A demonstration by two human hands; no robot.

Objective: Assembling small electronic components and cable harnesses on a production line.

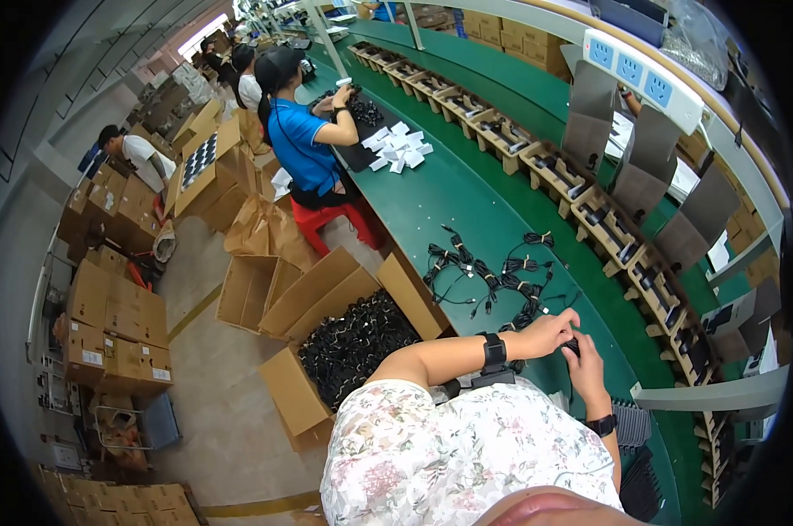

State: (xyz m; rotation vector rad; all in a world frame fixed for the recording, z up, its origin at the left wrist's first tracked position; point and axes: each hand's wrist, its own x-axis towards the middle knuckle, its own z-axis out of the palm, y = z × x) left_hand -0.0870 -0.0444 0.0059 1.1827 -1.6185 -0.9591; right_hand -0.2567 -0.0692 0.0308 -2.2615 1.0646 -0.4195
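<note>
My left hand [544, 335] and my right hand [587, 366] meet over the near part of the green workbench [493, 223]. Both have their fingers closed around a small black cable bundle [572, 345], mostly hidden by the fingers. Just beyond my left hand lie several black cables [486, 276], coiled and tied, with loose plug ends spread over the surface. An open cardboard box [300, 394] full of black cable bundles [357, 346] stands left of the bench, beside my left forearm. Near my right wrist are stacked dark ribbed pieces [631, 425].
Wooden trays with dark parts [596, 215] line a green conveyor along the right. Up the bench a co-worker in a blue shirt [300, 131] sits on a red stool [326, 223], near small white boxes [399, 146]. Cartons [116, 324] stand on the left floor. A metal post [703, 399] juts in at right.
</note>
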